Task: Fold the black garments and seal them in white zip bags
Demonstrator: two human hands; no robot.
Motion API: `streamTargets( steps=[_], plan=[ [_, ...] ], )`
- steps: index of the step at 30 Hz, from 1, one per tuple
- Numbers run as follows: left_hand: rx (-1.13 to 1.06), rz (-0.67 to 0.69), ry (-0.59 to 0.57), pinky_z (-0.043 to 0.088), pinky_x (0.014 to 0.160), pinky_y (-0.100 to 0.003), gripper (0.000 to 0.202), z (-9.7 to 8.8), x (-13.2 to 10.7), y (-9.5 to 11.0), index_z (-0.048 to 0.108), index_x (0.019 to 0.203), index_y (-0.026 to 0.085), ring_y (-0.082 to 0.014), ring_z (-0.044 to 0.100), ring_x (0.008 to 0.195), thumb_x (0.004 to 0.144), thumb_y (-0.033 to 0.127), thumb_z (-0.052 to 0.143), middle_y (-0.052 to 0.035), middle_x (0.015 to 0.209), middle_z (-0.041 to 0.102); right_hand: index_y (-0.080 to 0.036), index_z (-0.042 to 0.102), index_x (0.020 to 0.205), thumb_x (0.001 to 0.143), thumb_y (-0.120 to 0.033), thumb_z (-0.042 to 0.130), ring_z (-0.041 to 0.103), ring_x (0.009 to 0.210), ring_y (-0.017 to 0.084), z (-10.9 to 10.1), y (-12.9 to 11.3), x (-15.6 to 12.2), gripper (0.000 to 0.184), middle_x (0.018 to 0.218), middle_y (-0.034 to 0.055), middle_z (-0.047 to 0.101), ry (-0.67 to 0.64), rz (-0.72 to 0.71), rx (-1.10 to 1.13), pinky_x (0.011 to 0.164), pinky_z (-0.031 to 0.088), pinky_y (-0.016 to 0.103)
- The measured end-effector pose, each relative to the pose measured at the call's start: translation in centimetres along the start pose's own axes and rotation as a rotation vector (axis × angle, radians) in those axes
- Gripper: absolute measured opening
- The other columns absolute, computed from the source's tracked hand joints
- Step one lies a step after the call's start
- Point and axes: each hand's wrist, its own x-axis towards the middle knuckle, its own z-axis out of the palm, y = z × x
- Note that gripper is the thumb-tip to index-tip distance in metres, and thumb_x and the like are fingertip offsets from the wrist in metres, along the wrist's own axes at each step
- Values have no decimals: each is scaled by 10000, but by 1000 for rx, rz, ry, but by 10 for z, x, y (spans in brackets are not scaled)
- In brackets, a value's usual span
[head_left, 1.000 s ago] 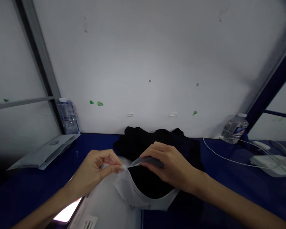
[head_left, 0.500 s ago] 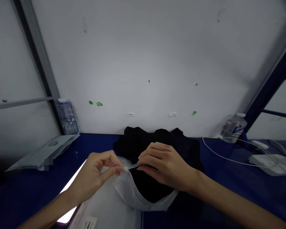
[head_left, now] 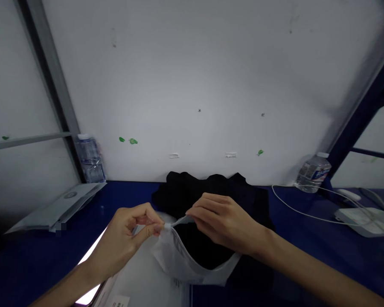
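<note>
A frosted white plastic zip bag (head_left: pixel 192 273) lies with its mouth gaping, and black cloth shows through the opening. My left hand (head_left: pixel 131 234) pinches the left end of the zip edge between thumb and forefinger, at a small white piece like a slider. With its fingers closed, my right hand (head_left: pixel 220 221) grips the bag's far lip and lifts it from the near edge. Black folded cloth (head_left: pixel 208 183) lies on the blue table behind the hands. Whether that cloth is partly inside the bag, I cannot tell.
Flat frosted packages (head_left: pixel 147 273) lie under my left hand, beside a phone with a lit screen (head_left: pixel 89 294). Grey packages (head_left: pixel 70 200) rest at the left. Water bottles stand at left (head_left: pixel 91 160) and right (head_left: pixel 313 172). A white cable and power strip (head_left: pixel 361 221) lie right.
My right hand's fingers have closed further on the bag's lip and raised it slightly. My left hand has shifted a little left, still pinching the zip edge.
</note>
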Motion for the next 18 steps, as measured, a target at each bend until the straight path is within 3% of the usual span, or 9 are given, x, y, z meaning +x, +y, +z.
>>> streamTargets(
  steps=[8, 13, 18],
  plan=[
    [-1, 0, 11, 510, 670, -263, 179, 0, 4, -8, 637, 726, 212, -148, 646, 682, 888, 282, 611, 12, 712, 691, -153, 706, 1045, 922, -54, 530, 655, 772, 168, -15, 11, -8, 236, 880, 61, 703, -181, 188, 30, 672, 520, 285],
    [20, -7, 15, 508, 665, -265, 181, -1, 6, -5, 640, 719, 204, -150, 649, 680, 877, 290, 623, 6, 701, 693, -186, 739, 987, 863, -17, 568, 687, 776, 159, -27, 10, -7, 270, 897, 33, 741, -208, 287, 111, 701, 523, 270],
    [26, 9, 17, 513, 653, -268, 185, -1, 7, -2, 642, 717, 201, -152, 649, 660, 874, 294, 620, 2, 686, 692, -209, 761, 806, 777, 12, 584, 665, 627, 133, -39, 12, -7, 284, 717, -10, 736, -287, 418, 161, 608, 498, 242]
  ],
)
